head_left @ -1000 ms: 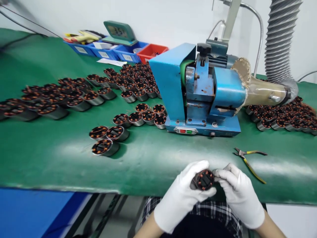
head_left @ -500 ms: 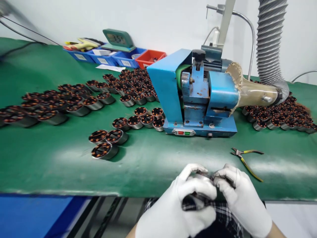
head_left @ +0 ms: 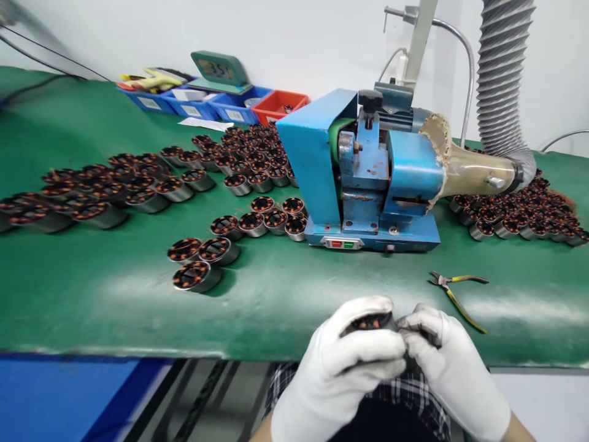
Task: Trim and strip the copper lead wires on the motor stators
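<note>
From the head view I look down on a green bench (head_left: 257, 294) against a white wall (head_left: 335, 37). A blue machine (head_left: 365, 178) stands on it, a grey hose (head_left: 502, 80) to its right. Wound cores sit in groups to its left (head_left: 196, 276) and right (head_left: 519, 212); behind are blue bins (head_left: 191, 109), a red bin (head_left: 278, 109) and a clock (head_left: 219, 67). Pliers (head_left: 443, 281) lie spread beyond my right hand (head_left: 446, 359).

My left hand (head_left: 343, 368) wraps its fingers around one core (head_left: 376, 322), at the bench's near edge. My right fingers curl narrowly at that core's side; whether they grip anything, I cannot tell.
</note>
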`<state>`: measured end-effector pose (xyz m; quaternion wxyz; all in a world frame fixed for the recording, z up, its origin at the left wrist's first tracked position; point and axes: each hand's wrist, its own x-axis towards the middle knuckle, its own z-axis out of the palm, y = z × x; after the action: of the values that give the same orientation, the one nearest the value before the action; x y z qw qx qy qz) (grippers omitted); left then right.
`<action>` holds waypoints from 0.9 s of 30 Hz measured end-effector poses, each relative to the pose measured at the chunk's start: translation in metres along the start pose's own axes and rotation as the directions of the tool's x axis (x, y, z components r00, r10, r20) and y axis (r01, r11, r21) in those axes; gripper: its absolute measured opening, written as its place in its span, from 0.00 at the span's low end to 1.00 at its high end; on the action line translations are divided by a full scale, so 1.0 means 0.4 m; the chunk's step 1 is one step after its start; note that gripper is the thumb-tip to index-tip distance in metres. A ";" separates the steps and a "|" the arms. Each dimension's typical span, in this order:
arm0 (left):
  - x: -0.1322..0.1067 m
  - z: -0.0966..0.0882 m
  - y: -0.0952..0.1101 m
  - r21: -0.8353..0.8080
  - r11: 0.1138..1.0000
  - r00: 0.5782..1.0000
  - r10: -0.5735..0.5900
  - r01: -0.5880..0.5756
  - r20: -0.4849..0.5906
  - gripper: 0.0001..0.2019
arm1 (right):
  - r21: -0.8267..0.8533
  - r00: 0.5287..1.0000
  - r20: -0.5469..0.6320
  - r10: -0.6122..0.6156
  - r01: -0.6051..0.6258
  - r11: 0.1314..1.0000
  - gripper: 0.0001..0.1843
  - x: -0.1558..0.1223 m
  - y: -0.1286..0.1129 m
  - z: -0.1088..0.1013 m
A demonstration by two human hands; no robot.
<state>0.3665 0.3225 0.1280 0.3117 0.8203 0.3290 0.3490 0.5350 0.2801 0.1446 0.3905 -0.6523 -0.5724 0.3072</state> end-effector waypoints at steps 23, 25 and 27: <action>0.003 0.065 -0.110 0.105 0.994 0.977 -0.058 0.037 0.207 0.18 | -0.513 0.834 0.550 -0.039 0.375 0.772 0.16 0.063 0.100 -0.033; 0.003 0.059 -0.107 0.102 0.993 0.974 -0.078 0.057 0.211 0.19 | -0.607 0.775 0.628 -0.067 0.543 0.580 0.20 0.075 0.125 -0.100; 0.004 0.055 -0.099 0.114 0.990 0.973 -0.100 0.078 0.207 0.18 | -0.675 0.818 0.568 -0.090 0.525 0.519 0.19 0.084 0.169 -0.177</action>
<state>0.3717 0.3408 0.0870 0.3168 0.8525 0.3481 0.2272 0.6344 0.2994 0.1237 -0.0500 -0.5458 -0.8325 0.0812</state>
